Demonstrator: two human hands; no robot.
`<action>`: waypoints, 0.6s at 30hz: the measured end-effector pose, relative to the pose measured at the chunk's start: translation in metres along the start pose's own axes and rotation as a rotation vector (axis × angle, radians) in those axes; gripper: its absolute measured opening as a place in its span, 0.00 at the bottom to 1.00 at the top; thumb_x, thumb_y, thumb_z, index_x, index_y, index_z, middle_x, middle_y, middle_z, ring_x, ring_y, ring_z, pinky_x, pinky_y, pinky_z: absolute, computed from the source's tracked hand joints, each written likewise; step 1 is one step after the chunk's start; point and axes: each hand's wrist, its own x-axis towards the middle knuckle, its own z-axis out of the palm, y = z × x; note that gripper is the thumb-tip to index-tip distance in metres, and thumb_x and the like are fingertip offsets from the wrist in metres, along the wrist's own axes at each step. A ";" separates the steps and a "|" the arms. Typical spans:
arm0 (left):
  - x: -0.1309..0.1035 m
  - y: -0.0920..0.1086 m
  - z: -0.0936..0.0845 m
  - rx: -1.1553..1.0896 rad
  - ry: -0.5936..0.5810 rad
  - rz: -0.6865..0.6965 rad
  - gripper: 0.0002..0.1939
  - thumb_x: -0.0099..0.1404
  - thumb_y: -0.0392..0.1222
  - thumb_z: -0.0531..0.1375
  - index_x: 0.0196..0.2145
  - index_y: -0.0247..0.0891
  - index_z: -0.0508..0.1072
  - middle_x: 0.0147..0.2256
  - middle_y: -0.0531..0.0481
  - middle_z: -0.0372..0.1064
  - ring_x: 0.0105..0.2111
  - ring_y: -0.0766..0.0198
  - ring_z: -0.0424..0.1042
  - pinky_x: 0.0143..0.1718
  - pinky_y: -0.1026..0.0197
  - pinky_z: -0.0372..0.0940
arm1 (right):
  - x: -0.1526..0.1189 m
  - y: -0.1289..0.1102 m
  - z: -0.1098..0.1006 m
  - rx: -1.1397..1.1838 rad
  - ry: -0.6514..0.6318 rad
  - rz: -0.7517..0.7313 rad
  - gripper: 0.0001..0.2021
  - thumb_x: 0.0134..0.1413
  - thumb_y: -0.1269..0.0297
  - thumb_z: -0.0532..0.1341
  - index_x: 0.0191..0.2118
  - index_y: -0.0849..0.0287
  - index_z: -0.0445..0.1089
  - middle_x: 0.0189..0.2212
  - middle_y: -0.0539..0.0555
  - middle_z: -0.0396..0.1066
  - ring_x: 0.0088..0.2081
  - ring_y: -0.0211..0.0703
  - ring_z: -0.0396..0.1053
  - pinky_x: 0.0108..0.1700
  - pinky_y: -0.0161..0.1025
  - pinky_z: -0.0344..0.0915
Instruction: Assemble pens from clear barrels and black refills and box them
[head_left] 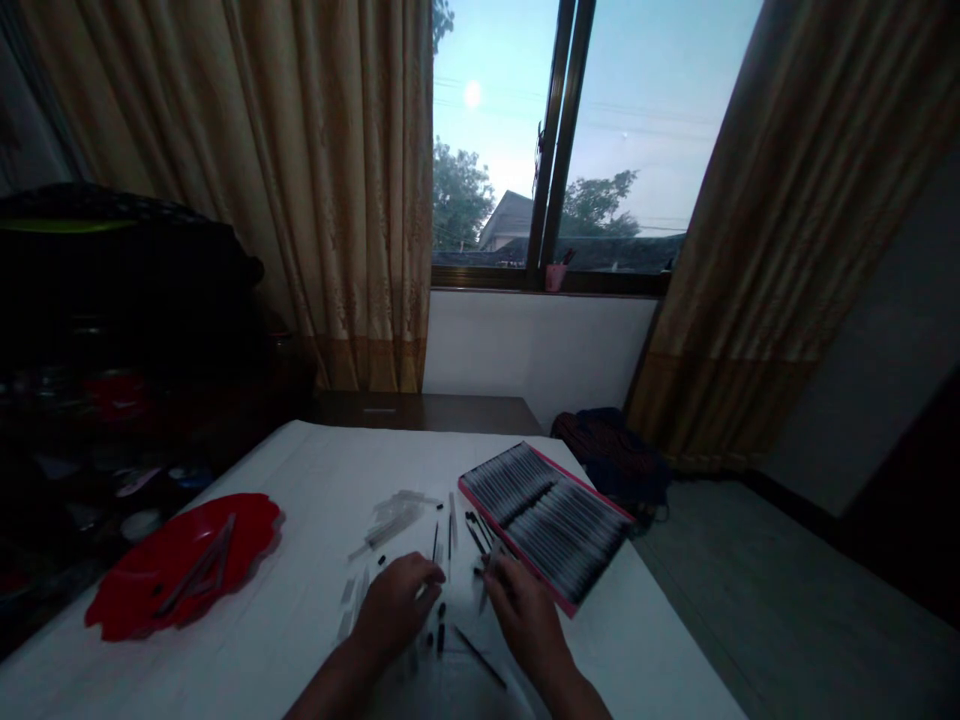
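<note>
My left hand [399, 598] is over the middle of the white table, thumb and fingers pinched together. A thin dark pen refill [435, 541] shows just beyond its fingertips; whether they grip it I cannot tell. My right hand [523, 602] is closed on a blurred, clear pen [484, 598] beside the box. Small black caps [441, 638] and a dark refill [480, 657] lie between and below the hands. Clear pen barrels [394, 520] form a loose pile past my left hand. Rows of pens fill a pink-edged box [466, 484] at the right.
A red scalloped plate [142, 560] with clear strips in it sits on the table's left side. Dark fabric [611, 450] is heaped beyond the right edge. Behind are a brown cabinet [450, 411], curtains [360, 200] and a window with a pink cup [555, 278] on its sill.
</note>
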 end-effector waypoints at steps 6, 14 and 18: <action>0.000 -0.001 0.026 0.290 -0.117 -0.062 0.09 0.54 0.34 0.59 0.33 0.40 0.76 0.37 0.45 0.73 0.41 0.54 0.69 0.42 0.55 0.58 | -0.004 0.018 0.006 -0.081 0.043 -0.010 0.13 0.57 0.63 0.53 0.43 0.59 0.70 0.36 0.57 0.75 0.38 0.45 0.73 0.39 0.36 0.67; 0.010 0.007 0.020 0.126 -0.090 -0.051 0.11 0.56 0.33 0.54 0.35 0.41 0.74 0.37 0.48 0.75 0.40 0.58 0.72 0.41 0.58 0.61 | -0.011 0.032 0.009 -0.198 0.029 -0.143 0.18 0.60 0.68 0.49 0.53 0.56 0.65 0.44 0.57 0.72 0.46 0.45 0.70 0.46 0.38 0.67; 0.013 0.012 0.011 -0.425 -0.021 -0.098 0.12 0.58 0.42 0.53 0.38 0.39 0.72 0.35 0.49 0.75 0.34 0.62 0.73 0.32 0.64 0.64 | -0.014 0.027 0.009 -0.188 -0.031 -0.173 0.20 0.61 0.69 0.47 0.57 0.55 0.61 0.43 0.58 0.71 0.44 0.44 0.70 0.44 0.37 0.68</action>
